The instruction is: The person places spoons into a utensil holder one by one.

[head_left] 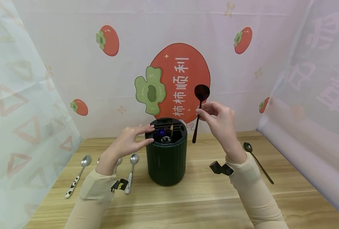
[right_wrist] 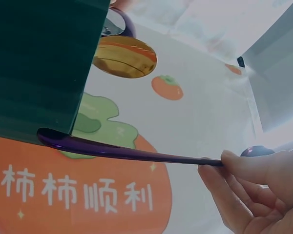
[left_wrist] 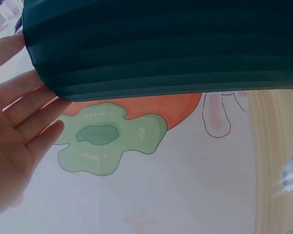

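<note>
A dark green ribbed utensil holder [head_left: 167, 163] with a slotted black top stands upright on the table. Several spoons stick up from its opening, among them a blue-purple spoon [head_left: 161, 132] and a gold spoon [right_wrist: 127, 57]. My left hand [head_left: 129, 140] rests its extended fingers on the holder's left rim. With thumb and fingertips my right hand [head_left: 221, 122] pinches a dark purple spoon [head_left: 202, 92] by its handle near the bowl. That spoon is bowl up, its handle end hanging just right of the holder.
On the left of the wooden table [head_left: 186, 206] lie a spoon with a spotted handle [head_left: 76, 181], a white-handled spoon [head_left: 131, 170] and another spoon [head_left: 118, 161] partly behind my left wrist. A dark spoon [head_left: 258, 160] lies at right. A printed cloth [head_left: 123, 79] hangs behind.
</note>
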Demonstrator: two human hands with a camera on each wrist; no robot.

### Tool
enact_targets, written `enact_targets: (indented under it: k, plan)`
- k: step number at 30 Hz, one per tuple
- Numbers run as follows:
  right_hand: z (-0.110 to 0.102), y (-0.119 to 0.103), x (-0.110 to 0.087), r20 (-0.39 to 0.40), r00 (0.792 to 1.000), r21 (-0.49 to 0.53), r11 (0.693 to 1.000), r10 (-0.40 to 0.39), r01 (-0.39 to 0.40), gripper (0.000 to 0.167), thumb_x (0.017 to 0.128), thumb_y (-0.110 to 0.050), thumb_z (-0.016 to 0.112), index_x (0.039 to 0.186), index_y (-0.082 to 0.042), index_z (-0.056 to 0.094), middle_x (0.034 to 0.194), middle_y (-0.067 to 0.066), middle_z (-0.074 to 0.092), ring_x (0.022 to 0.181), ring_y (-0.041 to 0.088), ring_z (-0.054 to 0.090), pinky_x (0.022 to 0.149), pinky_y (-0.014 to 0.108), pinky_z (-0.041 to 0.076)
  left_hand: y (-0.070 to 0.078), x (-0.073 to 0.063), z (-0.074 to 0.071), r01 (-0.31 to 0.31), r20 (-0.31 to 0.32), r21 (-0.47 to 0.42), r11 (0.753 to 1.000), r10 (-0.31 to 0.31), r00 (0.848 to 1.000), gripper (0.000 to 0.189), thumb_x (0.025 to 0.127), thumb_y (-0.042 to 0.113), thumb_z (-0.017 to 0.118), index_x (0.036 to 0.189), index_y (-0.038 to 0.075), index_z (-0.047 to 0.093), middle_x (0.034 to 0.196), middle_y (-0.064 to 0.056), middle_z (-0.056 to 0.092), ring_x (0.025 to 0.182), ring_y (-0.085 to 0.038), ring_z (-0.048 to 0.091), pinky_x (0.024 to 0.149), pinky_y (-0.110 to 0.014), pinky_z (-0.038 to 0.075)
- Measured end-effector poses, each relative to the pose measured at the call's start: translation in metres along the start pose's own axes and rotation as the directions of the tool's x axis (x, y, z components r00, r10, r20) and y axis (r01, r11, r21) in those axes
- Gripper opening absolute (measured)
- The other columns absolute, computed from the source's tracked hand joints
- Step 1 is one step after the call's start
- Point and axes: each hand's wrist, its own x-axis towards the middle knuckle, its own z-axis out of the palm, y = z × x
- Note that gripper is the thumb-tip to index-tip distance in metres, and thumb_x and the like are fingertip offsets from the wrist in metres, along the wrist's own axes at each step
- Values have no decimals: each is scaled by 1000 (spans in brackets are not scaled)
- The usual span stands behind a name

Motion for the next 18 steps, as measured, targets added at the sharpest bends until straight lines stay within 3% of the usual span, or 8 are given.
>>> enact_targets:
  k: [18]
  plan:
    - [9,-8,9,-45,999,128,991,-27,32,20,83,-22,73,93,-4,72,84,7,73,70,-5,65,66,13,53,-1,0,1,-9,-2,-5,1000,9,1000,45,91,39,62,129,15,60,134,-1,57,130,-19,48,106,-44,41]
